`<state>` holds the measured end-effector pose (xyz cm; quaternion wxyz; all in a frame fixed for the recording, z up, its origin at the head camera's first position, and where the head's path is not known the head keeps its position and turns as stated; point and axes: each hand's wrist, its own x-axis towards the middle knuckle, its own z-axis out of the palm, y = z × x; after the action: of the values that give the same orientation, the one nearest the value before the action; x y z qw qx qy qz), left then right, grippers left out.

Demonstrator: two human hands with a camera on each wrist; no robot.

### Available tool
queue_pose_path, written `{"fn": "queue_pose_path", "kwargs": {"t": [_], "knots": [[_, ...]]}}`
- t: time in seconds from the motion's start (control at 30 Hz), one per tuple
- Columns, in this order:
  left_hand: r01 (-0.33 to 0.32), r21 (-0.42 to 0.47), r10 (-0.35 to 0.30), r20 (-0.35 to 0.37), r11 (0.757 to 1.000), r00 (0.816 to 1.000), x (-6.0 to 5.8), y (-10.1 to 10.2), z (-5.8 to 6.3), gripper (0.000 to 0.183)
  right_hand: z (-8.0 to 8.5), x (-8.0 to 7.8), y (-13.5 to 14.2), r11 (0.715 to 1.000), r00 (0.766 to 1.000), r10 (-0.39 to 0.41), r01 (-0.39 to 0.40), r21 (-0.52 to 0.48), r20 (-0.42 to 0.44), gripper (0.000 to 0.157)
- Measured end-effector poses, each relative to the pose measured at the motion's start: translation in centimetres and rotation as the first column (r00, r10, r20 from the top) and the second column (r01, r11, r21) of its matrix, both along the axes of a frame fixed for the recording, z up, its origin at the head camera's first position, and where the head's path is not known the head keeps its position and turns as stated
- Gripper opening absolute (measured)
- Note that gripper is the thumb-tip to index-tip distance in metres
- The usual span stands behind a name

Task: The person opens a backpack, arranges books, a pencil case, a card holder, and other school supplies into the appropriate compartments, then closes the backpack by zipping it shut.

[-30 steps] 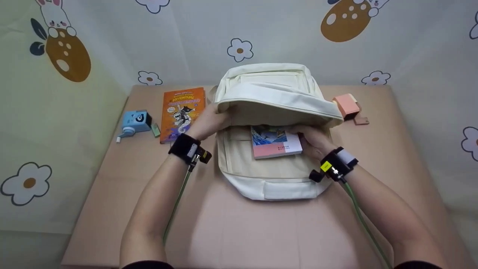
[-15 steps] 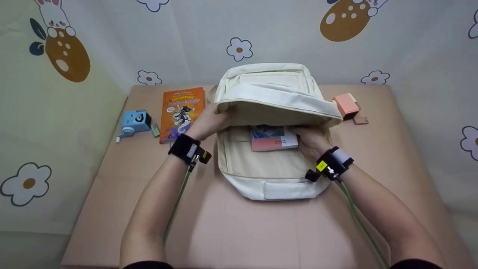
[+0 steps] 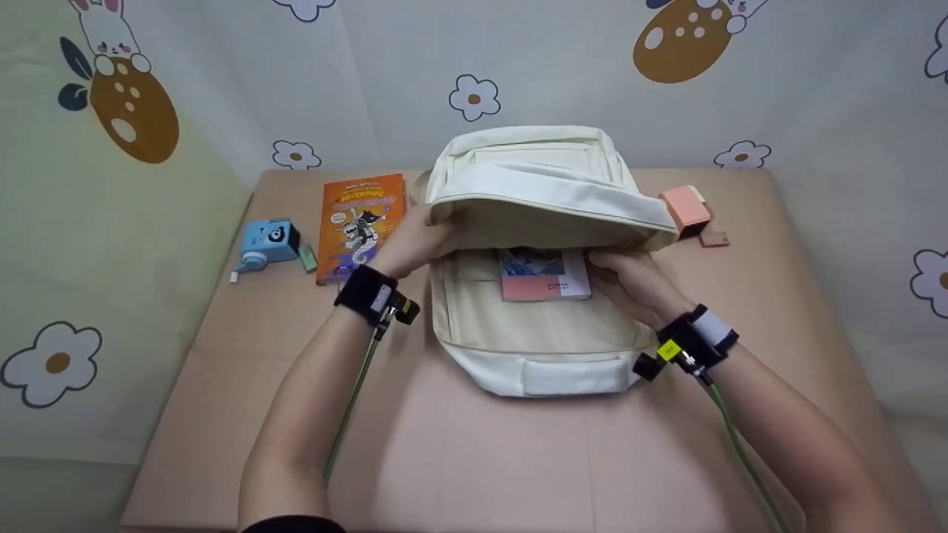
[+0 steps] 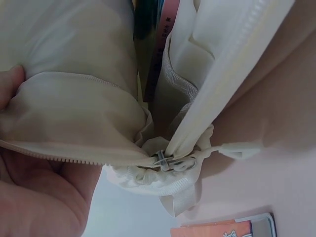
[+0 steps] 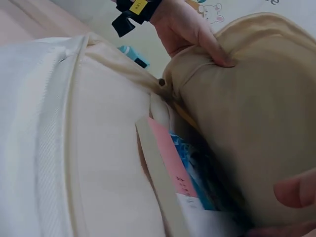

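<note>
A cream backpack (image 3: 511, 326) lies unzipped on the table. My left hand (image 3: 416, 240) pinches the raised flap (image 3: 548, 196) at its left edge. In the left wrist view, the thumb lies on the inner lining and the fingers (image 4: 44, 197) are behind the zip. A book (image 3: 544, 285) with a pink, white and blue cover sits partly inside the main compartment, its upper part hidden under the flap. My right hand (image 3: 637, 285) is beside the book's right edge, its fingers loosely extended. In the right wrist view, the thumb (image 5: 298, 190) stands apart from the book.
An orange book (image 3: 361, 229) lies left of the backpack, by a blue crank pencil sharpener (image 3: 268, 240) and a small green block (image 3: 307, 257). On the right are a pink box-shaped object (image 3: 685, 209) and a small pink piece (image 3: 715, 239).
The pink and blue book has slid deeper under the flap. My right hand first went in with it, then drew back to the right. The left hand has stayed put.
</note>
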<state>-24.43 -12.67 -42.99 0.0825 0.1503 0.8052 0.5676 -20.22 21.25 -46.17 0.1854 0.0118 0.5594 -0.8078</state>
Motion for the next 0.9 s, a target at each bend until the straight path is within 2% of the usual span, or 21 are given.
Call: {"fn": "queue_pose_path", "kwargs": {"t": [0.03,0.07,0.1,0.17,0.2,0.23,0.27,0.33,0.37,0.43,0.5,0.53,0.57,0.6,0.63,0.7,0.77,0.8,0.83,0.9], "knots": [[-0.005,-0.006,0.005,0.003,1.000,1.000,0.0,0.0,0.0,0.052,0.3,0.5,0.5,0.994,0.999,0.037,-0.034,0.108,-0.028,0.034],[-0.012,-0.014,0.012,0.006,1.000,1.000,0.0,0.0,-0.1,0.049,0.6,1.0,0.9,0.969,0.995,0.079,-0.060,0.238,-0.069,0.040],[-0.021,-0.023,0.022,0.010,1.000,1.000,0.1,0.0,-0.1,0.047,0.8,1.5,1.3,0.925,0.986,0.127,-0.078,0.373,-0.109,0.041],[-0.039,-0.039,0.040,0.018,0.999,0.999,0.2,0.0,-0.1,0.042,1.3,2.6,1.7,0.798,0.957,0.222,-0.069,0.599,-0.184,0.040],[-0.047,-0.047,0.048,0.021,0.998,0.999,0.2,-0.1,-0.2,0.041,1.6,3.3,1.9,0.730,0.940,0.263,-0.047,0.682,-0.217,0.037],[-0.055,-0.053,0.056,0.023,0.997,0.998,0.2,-0.1,-0.2,0.039,1.8,3.9,2.0,0.680,0.918,0.297,-0.009,0.734,-0.264,0.034],[-0.057,-0.055,0.059,0.021,0.997,0.998,0.2,-0.1,-0.2,0.039,2.0,4.5,2.1,0.651,0.892,0.318,0.042,0.758,-0.322,0.030],[-0.054,-0.052,0.055,0.019,0.997,0.998,0.2,-0.1,-0.3,0.040,2.2,5.4,2.5,0.629,0.831,0.315,0.178,0.757,-0.457,0.020],[-0.051,-0.051,0.052,0.015,0.997,0.999,0.2,-0.1,-0.2,0.041,2.2,5.7,2.8,0.631,0.796,0.289,0.260,0.731,-0.531,0.016],[-0.045,-0.044,0.046,0.016,0.998,0.999,0.2,-0.1,-0.2,0.045,2.3,5.7,3.8,0.621,0.695,0.211,0.448,0.643,-0.688,0.013],[-0.043,-0.042,0.044,0.026,0.998,0.999,0.1,-0.1,-0.2,0.047,2.3,5.3,5.1,0.606,0.600,0.115,0.589,0.534,-0.792,0.009],[-0.044,-0.040,0.045,0.030,0.998,0.999,0.1,-0.1,-0.2,0.048,2.4,5.0,5.8,0.601,0.565,0.071,0.633,0.487,-0.822,0.006],[-0.043,-0.038,0.044,0.035,0.998,0.998,0.1,-0.1,-0.1,0.050,2.4,4.6,6.5,0.602,0.547,0.039,0.655,0.457,-0.836,0.010],[-0.041,-0.033,0.043,0.040,0.999,0.998,0.0,-0.1,-0.1,0.051,2.5,4.1,7.1,0.600,0.549,0.020,0.661,0.450,-0.835,0.020],[-0.040,-0.030,0.042,0.043,0.999,0.998,0.0,-0.1,-0.1,0.051,2.5,3.7,7.7,0.609,0.578,0.012,0.643,0.464,-0.816,0.032],[-0.035,-0.025,0.036,0.044,0.999,0.998,0.0,-0.1,-0.1,0.052,2.3,2.6,8.7,0.629,0.661,0.044,0.564,0.535,-0.749,0.061],[-0.032,-0.019,0.033,0.045,0.999,0.998,0.0,-0.1,-0.2,0.051,1.8,1.3,9.4,0.648,0.758,0.111,0.435,0.625,-0.642,0.082],[-0.033,-0.019,0.034,0.048,0.999,0.998,0.0,-0.1,-0.2,0.050,1.5,0.7,9.7,0.650,0.798,0.145,0.369,0.664,-0.585,0.088],[-0.034,-0.019,0.034,0.051,0.999,0.998,0.0,-0.1,-0.2,0.048,1.1,0.0,9.9,0.656,0.825,0.173,0.310,0.688,-0.537,0.089],[-0.031,-0.018,0.032,0.058,0.999,0.998,0.1,-0.1,-0.2,0.047,0.3,-1.1,10.1,0.674,0.855,0.206,0.229,0.702,-0.476,0.086]]}}
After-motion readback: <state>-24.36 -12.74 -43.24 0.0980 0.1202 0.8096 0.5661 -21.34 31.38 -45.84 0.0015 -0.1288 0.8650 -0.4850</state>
